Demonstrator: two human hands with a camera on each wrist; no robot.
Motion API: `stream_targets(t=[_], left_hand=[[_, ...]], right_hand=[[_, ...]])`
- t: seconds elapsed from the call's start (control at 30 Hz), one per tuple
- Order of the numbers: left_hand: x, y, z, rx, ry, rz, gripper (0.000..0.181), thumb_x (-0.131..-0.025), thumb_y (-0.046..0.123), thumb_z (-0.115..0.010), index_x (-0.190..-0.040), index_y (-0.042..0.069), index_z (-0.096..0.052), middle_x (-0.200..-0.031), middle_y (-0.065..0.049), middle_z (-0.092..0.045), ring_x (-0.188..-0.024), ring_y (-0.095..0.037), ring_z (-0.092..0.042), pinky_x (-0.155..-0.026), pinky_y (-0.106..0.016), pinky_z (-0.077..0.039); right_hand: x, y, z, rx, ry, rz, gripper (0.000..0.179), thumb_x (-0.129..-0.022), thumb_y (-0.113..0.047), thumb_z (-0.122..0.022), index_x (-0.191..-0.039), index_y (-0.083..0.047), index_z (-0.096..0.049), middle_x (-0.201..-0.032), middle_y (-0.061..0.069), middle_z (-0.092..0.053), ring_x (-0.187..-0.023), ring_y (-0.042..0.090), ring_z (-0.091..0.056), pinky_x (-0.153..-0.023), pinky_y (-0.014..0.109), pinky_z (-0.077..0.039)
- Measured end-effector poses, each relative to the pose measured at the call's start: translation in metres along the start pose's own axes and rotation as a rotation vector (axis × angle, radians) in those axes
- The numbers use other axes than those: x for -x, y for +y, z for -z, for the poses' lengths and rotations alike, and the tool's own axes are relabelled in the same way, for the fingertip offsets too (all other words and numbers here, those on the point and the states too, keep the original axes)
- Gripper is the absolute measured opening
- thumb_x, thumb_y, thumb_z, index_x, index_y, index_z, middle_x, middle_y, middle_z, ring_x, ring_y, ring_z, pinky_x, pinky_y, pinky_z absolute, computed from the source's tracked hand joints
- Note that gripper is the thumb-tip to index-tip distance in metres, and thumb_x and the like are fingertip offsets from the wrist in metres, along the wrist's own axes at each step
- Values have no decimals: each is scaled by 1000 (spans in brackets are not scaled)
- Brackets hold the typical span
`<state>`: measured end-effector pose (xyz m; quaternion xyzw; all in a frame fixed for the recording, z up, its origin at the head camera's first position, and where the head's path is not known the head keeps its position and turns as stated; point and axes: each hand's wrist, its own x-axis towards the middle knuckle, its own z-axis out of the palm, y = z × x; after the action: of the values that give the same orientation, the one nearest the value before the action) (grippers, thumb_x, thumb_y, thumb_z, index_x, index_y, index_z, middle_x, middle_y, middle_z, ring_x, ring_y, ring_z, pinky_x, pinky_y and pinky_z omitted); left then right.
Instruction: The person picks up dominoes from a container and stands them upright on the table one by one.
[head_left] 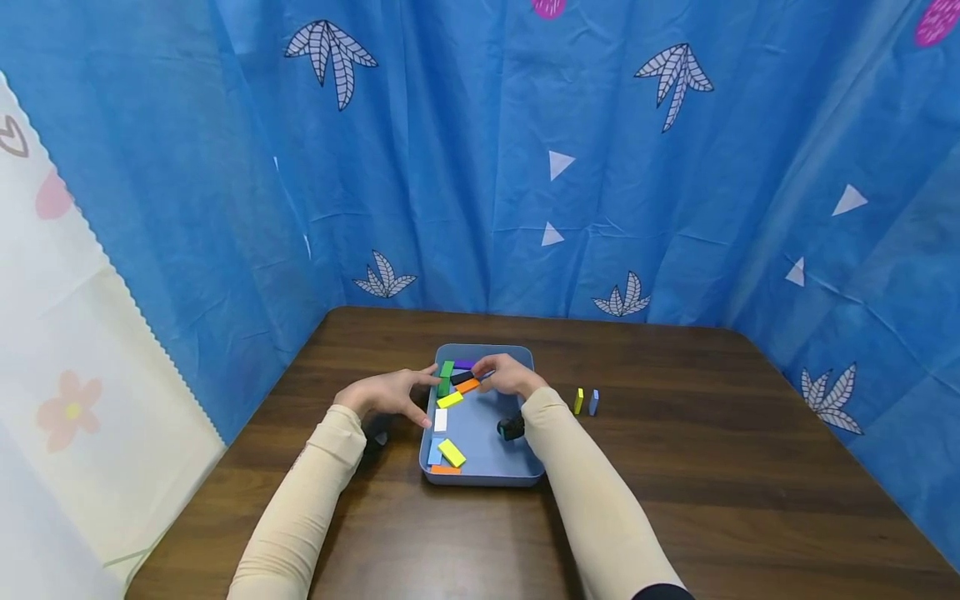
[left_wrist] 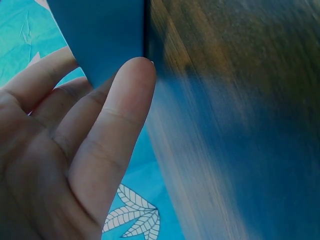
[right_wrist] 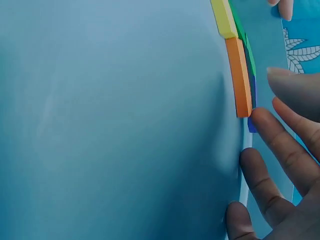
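Observation:
A blue-grey tray (head_left: 487,480) on the table holds small coloured blocks along its left and far sides. Near its far end lie green blocks (head_left: 445,379), a purple block (head_left: 463,364), a black block (head_left: 462,378) and an orange block (head_left: 467,386). My right hand (head_left: 508,377) is over that end, thumb apart from the fingers; in the right wrist view, a fingertip (right_wrist: 260,116) is at the end of the orange block (right_wrist: 239,80). At the tray's left rim, my left hand (head_left: 386,393) has its fingers spread, thumb against the outer wall in the left wrist view.
Down the tray's left side lie a yellow block (head_left: 450,400), a white block (head_left: 441,420), a light blue block (head_left: 435,452) and another yellow block (head_left: 452,453). On the table to the right stand a yellow block (head_left: 578,401) and a blue block (head_left: 594,402). Blue curtains (head_left: 465,167) hang behind.

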<state>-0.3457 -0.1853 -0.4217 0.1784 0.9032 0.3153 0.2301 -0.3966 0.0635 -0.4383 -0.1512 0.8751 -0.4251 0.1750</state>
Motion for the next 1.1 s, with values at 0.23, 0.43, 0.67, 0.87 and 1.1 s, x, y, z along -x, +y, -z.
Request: stream_targets(t=[0.23, 0.43, 0.67, 0.87, 1.1], left_hand=[[-2, 1, 2, -5, 6, 8, 87, -79, 35, -85, -154, 18, -43, -171, -2, -9, -155, -38, -14, -119, -68, -20], [-2, 2, 2, -1, 0, 0, 88, -79, 34, -85, -154, 18, -42, -171, -2, -9, -155, -38, -14, -119, -67, -20], [-2, 2, 2, -4, 1, -10, 87, -80, 34, -85, -154, 16, -42, -171, -4, -9, -155, -38, -14, -120, -66, -21], [-1, 0, 0, -7, -4, 1, 88, -80, 35, -85, -154, 16, -41, -171, -4, -9, -155, -39, -14, -119, -67, -20], [0, 0, 0, -17, 4, 3, 87, -80, 35, -85, -154, 16, -42, -171, -4, -10, -154, -39, -15, -119, -67, -21]], right_hand=[[1, 2, 0, -9, 6, -16, 33, -90, -3, -69, -123, -7, -68, -123, 11, -64, -112, 28, -54, -108, 48, -45], [1, 5, -1, 10, 25, -31, 31, -90, -3, -71, -121, -8, -70, -115, 9, -65, -104, 25, -54, -99, 40, -49], [1, 7, -3, 14, 26, -49, 28, -90, 0, -70, -118, -8, -70, -109, 8, -64, -98, 22, -54, -93, 34, -51], [3, 11, -4, 57, 13, -64, 21, -90, 0, -71, -110, -7, -71, -102, 7, -64, -92, 21, -55, -88, 30, -52], [4, 11, -3, 94, -3, -52, 16, -90, -3, -72, -105, -8, -71, -97, 6, -63, -88, 19, -54, -79, 25, -49]])
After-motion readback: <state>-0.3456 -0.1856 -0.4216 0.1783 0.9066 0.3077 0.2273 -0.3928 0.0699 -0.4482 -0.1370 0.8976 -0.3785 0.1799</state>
